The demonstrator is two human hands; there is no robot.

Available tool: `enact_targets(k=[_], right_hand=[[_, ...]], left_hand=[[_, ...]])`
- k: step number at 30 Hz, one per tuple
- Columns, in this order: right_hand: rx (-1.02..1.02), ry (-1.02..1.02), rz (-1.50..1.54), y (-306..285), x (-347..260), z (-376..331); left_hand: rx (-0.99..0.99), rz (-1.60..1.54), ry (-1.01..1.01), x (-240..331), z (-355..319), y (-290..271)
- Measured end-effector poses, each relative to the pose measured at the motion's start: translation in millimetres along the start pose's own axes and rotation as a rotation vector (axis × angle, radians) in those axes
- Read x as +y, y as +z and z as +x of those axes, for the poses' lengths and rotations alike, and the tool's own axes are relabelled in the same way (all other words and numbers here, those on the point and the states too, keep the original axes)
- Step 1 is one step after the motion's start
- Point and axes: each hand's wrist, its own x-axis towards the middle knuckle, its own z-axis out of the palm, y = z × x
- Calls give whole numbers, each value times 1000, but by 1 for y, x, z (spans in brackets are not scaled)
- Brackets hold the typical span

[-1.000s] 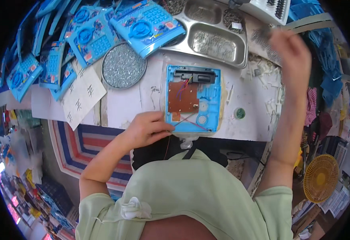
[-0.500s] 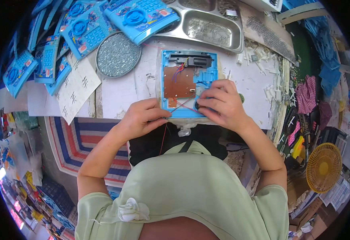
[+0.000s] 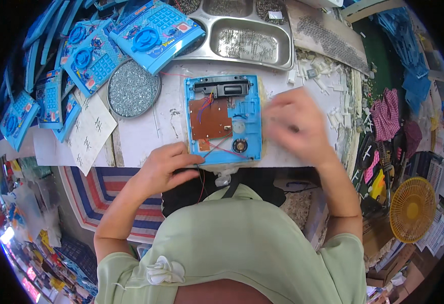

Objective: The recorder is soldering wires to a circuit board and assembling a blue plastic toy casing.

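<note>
Small assembly workshop: workbench (image 3: 146, 131) with screw trays (image 3: 252, 35), stacked blue toy casings (image 3: 105, 45) left of them.

A round dish of screws (image 3: 133, 90) sat on the white worktable (image 3: 146, 137). Behind it lay a metal tray (image 3: 252, 35), left of it blue toy panels (image 3: 100, 50) and paper sheets (image 3: 91, 130), far right a yellow fan (image 3: 412, 210).
</note>
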Motion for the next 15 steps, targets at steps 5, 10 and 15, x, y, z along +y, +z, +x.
enact_targets(k=[5,10,15], right_hand=[[-53,343,-481,-24,65,4],[-127,593,-449,-42,25,3],[43,719,-138,-61,20,-28]], left_hand=[[-34,13,-43,17,60,-65],[147,382,108,2,202,-43],[-84,720,516,-40,296,-5]])
